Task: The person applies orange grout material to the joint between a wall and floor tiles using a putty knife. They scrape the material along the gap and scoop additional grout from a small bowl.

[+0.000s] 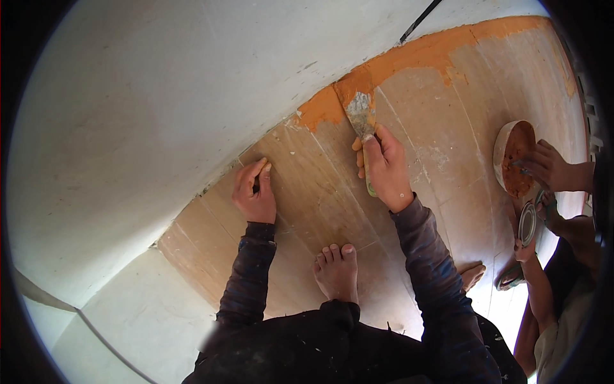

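My right hand (382, 165) grips a putty knife (361, 110), its wide blade smeared orange and resting on the orange filler (323, 110) along the foot of the white wall (166, 96). My left hand (254, 191) is closed, thumb against fingertips, over the brown plank-patterned floor (291, 192) near the wall's edge; whatever it may hold is too small to name. The filler runs on rightward along the wall in a rough band. My bare foot (336, 269) is on the floor between my forearms.
At right, another person's hand (556, 166) is in a round container of orange paste (515, 150); below, another hand (526, 251) holds a round metal lid (527, 224). Other people's feet (472, 276) are nearby. A thin dark bar (419, 22) leans at the wall. A white surface (128, 320) lies lower left.
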`<state>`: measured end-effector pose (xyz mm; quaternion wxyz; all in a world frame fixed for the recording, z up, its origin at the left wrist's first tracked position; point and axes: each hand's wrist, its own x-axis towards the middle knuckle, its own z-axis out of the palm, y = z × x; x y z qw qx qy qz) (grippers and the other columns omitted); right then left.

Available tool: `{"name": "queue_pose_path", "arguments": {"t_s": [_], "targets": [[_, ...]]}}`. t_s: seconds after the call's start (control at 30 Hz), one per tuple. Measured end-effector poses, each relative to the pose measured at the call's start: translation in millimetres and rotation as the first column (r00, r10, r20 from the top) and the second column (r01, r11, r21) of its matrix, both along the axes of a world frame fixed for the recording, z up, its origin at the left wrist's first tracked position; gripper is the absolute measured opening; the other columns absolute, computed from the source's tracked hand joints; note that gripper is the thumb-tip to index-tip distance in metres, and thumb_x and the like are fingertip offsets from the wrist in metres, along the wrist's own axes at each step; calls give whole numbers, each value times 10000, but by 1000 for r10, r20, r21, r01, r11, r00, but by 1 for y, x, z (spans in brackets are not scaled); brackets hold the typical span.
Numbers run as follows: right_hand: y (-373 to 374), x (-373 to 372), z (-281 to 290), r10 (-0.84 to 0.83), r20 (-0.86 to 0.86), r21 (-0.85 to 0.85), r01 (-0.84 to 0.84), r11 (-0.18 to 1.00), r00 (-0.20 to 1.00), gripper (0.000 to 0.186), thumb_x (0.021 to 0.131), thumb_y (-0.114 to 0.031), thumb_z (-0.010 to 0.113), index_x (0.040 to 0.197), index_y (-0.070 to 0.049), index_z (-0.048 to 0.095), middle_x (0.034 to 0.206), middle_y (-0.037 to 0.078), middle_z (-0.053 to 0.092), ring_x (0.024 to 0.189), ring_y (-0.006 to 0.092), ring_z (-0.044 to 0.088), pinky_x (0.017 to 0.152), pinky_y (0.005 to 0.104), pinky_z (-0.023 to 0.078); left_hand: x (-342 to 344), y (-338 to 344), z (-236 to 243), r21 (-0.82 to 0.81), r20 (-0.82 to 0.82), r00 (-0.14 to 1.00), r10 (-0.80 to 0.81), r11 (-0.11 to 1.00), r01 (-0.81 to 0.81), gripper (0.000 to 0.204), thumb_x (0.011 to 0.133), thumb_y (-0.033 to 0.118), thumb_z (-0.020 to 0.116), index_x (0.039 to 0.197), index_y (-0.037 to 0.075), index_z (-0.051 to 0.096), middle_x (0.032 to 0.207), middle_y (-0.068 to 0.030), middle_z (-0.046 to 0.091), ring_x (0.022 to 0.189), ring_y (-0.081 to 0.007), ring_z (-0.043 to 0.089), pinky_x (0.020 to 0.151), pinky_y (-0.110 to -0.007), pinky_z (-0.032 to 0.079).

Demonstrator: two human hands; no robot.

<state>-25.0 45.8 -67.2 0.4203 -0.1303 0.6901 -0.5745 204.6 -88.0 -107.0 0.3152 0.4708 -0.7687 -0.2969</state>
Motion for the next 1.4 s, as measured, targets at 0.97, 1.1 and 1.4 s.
{"name": "queue_pose_path", "arguments": {"t_s": [0.97, 1.1, 1.4], "targets": [[24, -10, 14, -37, 202, -66, 51, 997, 979, 203, 1039, -112, 457, 1027, 12, 618, 808, 44, 630, 578, 87, 545, 515, 270, 474, -9, 0, 8, 27, 28, 999, -18, 1000, 17, 125, 895, 40, 779, 1019, 42, 771, 979, -79, 711, 828, -161, 680, 700, -268, 545], [33, -13, 14, -52, 240, -46, 64, 997, 969, 198, 1038, -110, 460, 1025, 11, 616, 794, 42, 627, 572, 91, 544, 523, 269, 477, -28, 2, 20, 47, -17, 1000, -24, 999, 25, 144, 907, 39, 763, 1051, 34, 766, 981, -82, 710, 830, -166, 680, 707, -274, 547], [-1, -9, 6, -85, 176, -43, 94, 995, 981, 202, 1030, -116, 475, 953, 19, 604, 755, 49, 620, 564, 99, 552, 503, 281, 485, -54, 3, 37, 111, -82, 989, -120, 985, 128, 141, 887, 19, 780, 1029, 19, 773, 947, -80, 709, 821, -149, 670, 707, -261, 541]]}}
